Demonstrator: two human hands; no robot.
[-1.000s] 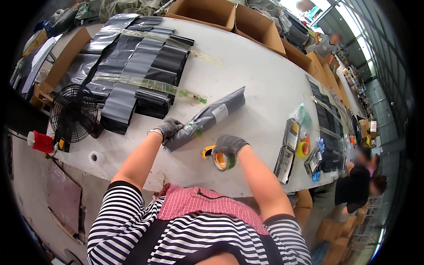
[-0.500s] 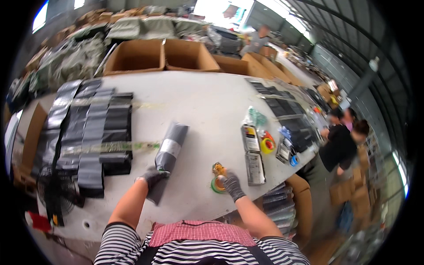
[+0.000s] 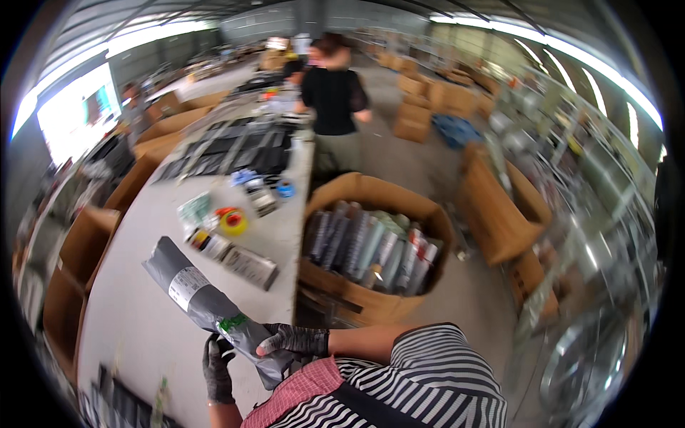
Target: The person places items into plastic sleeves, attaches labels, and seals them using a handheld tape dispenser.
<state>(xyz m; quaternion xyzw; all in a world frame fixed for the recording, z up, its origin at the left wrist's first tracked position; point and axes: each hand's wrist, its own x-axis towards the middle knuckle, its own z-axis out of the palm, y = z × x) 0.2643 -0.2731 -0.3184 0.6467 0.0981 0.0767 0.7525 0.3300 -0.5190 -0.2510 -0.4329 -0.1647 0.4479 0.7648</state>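
Note:
A long grey plastic mailer parcel (image 3: pixel 212 304) with a white label (image 3: pixel 188 287) is held slanted over the table, its far end pointing up and left. A strip of green tape (image 3: pixel 232 323) lies across it near my hands. My right hand (image 3: pixel 294 340), in a dark grey glove, grips the near end from the right, thumb on top. On the left side, my left hand (image 3: pixel 217 367), gloved too, has its fingers curled against the parcel's edge; part of them is hidden behind it.
Boxes of labels or cards (image 3: pixel 232 258), a yellow tape roll (image 3: pixel 232 222) and a blue tape roll (image 3: pixel 285 188) lie on the white table (image 3: pixel 128 299). Flat dark mailers (image 3: pixel 235 148) cover its far end. Right of it stands a carton (image 3: pixel 410 312) of wrapped parcels. A person (image 3: pixel 334 100) stands beyond.
My view has swung right toward the carton. The parcel has been lifted off the table, now with both hands on it. My right hand has let go of the tape.

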